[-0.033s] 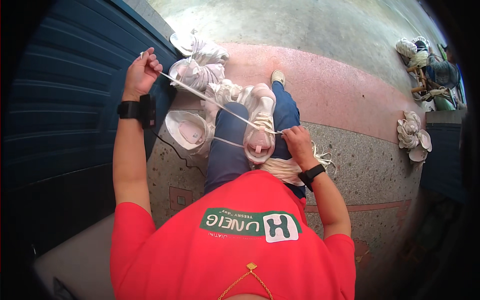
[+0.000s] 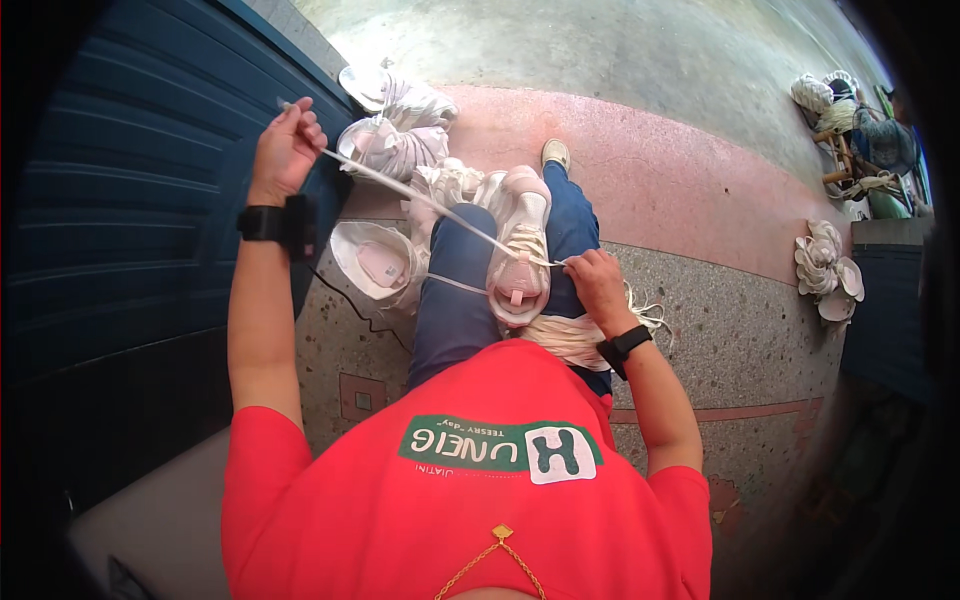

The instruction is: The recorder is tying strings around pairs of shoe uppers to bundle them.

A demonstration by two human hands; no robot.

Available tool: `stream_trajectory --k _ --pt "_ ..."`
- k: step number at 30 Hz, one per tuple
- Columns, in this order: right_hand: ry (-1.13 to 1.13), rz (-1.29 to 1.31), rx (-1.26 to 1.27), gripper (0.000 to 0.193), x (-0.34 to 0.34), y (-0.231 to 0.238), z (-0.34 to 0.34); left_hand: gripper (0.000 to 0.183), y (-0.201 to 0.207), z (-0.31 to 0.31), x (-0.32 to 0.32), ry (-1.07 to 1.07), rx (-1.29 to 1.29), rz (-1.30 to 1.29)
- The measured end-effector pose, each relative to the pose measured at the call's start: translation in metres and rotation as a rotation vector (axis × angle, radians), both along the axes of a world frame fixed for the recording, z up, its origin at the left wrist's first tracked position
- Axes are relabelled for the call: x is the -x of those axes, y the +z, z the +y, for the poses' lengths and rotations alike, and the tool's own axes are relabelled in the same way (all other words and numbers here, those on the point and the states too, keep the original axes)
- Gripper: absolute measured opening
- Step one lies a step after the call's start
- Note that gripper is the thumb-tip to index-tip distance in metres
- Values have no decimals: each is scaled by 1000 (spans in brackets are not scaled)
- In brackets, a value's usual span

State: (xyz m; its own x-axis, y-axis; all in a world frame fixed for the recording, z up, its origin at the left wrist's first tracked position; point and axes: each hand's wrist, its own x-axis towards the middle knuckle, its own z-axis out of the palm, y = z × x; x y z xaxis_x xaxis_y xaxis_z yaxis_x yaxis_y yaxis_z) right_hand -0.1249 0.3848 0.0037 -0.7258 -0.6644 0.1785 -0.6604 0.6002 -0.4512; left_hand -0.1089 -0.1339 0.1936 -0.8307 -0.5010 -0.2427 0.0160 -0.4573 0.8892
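Note:
A pale pink and white sneaker rests on my lap between my thighs, toe pointing away from me. Raised at the far left, my left hand is closed on one end of a white shoelace, which stretches taut down to the shoe's opening. Just right of the shoe, my right hand pinches the lace close to where it leaves the eyelets. Another loose strand of lace runs from the shoe's left side across my left thigh. Beneath my right forearm lies a bundle of cream laces, partly hidden by my shirt.
Several white and pink shoes are piled beyond my left knee, and a white shoe upper lies beside that knee. A dark blue panelled door stands at my left. More shoe parts sit at the far right, near a wooden stool.
My left hand has shifted very slightly to the right, still holding the taut lace. My right hand and the sneaker look unmoved.

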Motion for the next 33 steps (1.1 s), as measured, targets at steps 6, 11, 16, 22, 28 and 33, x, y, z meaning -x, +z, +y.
stream_trajectory --k 6,11,16,22,28,33 --pt "-166 -464 261 15 7 18 -1 22 -91 98 -47 -462 397 -288" --pt "4 -572 126 18 -8 13 -14 20 -136 209 -84 -762 551 -331" --pt "-61 -170 26 11 -13 6 -32 14 -140 220 -74 -697 1101 -141" --pt "-91 -108 -11 12 -17 12 -41 10 -155 225 -83 -541 1497 -141" --pt "-13 -140 -63 13 -12 16 -42 13 -151 235 -66 -443 1625 -46" --pt "108 88 -233 9 -13 20 -48 10 -146 233 -69 -538 1731 -32"
